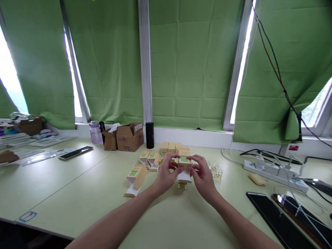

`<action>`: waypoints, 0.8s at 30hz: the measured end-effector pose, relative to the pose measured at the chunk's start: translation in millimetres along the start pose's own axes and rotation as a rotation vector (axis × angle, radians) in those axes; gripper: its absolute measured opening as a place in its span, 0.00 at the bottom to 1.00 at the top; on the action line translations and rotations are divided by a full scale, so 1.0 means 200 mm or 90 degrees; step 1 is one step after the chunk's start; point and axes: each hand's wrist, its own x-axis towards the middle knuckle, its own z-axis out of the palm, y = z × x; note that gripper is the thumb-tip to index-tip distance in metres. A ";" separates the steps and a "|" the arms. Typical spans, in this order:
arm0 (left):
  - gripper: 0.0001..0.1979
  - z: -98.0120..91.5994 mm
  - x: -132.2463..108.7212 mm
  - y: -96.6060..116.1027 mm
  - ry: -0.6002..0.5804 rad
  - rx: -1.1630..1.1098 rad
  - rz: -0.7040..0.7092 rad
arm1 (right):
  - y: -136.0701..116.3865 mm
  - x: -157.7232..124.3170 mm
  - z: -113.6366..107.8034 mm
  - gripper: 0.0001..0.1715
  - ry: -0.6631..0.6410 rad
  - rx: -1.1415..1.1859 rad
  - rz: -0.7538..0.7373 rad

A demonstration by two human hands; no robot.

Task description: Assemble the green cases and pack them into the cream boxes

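Between my two hands is a small tan carton (184,159) with a green label, its white-lined flap (184,177) hanging open toward me. My left hand (167,173) pinches the carton's left side, and my right hand (203,175) grips its right side. Just below the flap sits a small clear glass piece with a yellow centre (182,185). To the left lies an open carton (136,178) with its flap out. Behind it are two more open cartons (153,160). Several tan cartons (171,148) stand behind my hands. Clear glass pieces (217,172) are right of my right hand.
Cardboard boxes (130,137), a black cylinder (149,135) and a lilac bottle (95,132) stand along the back. A phone (75,153) lies left. On the right are a power strip (275,173) with cables and a black tablet-like device (277,218). Another person's hand (8,156) shows far left.
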 end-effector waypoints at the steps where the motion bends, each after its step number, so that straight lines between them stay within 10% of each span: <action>1: 0.17 0.00 0.00 0.00 0.002 -0.001 -0.001 | 0.00 0.00 0.00 0.15 0.000 0.000 0.000; 24: 0.18 0.00 0.00 0.01 -0.004 0.012 0.013 | -0.01 0.00 0.00 0.16 -0.003 0.005 0.013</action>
